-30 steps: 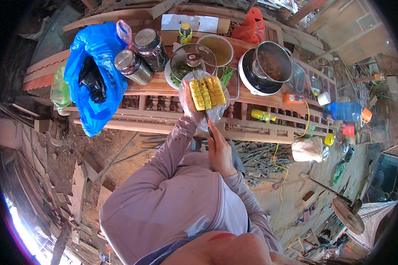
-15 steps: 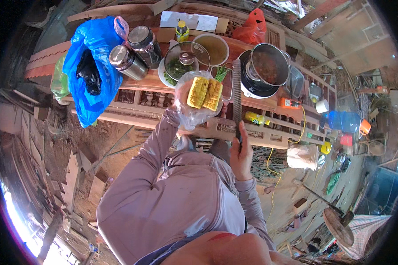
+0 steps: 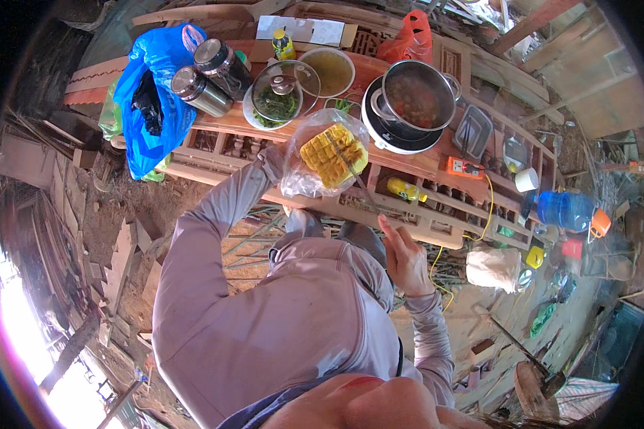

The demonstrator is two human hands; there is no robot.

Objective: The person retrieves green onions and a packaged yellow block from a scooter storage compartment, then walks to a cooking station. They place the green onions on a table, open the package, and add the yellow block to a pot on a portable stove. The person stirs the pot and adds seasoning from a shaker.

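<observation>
A clear plastic bag (image 3: 302, 187) rests on my left hand (image 3: 280, 166), whose fingers are mostly hidden beneath it. On the bag lies a yellow food block (image 3: 328, 161), its top scored in a grid. My right hand (image 3: 406, 263) is closed around the handle of a knife, index finger stretched along it. The thin knife blade (image 3: 363, 184) slants up and left across the block's top. Just beyond are a bowl of greens (image 3: 263, 120), partly under a glass lid (image 3: 309, 80), and a steaming pot (image 3: 419, 96) of reddish food on a black-topped cooker (image 3: 388, 132).
Two metal flasks (image 3: 206, 94) and a blue plastic bag (image 3: 144, 139) stand at the table's left. A bowl of broth (image 3: 329, 70) sits behind. To the right are an orange socket box (image 3: 465, 168) with a yellow cord and a blue water jug (image 3: 562, 209). Wood scraps litter the floor.
The knife has swung left from beside the cooker onto the yellow food, which now looks like a single turned block. My right hand has moved slightly right and down.
</observation>
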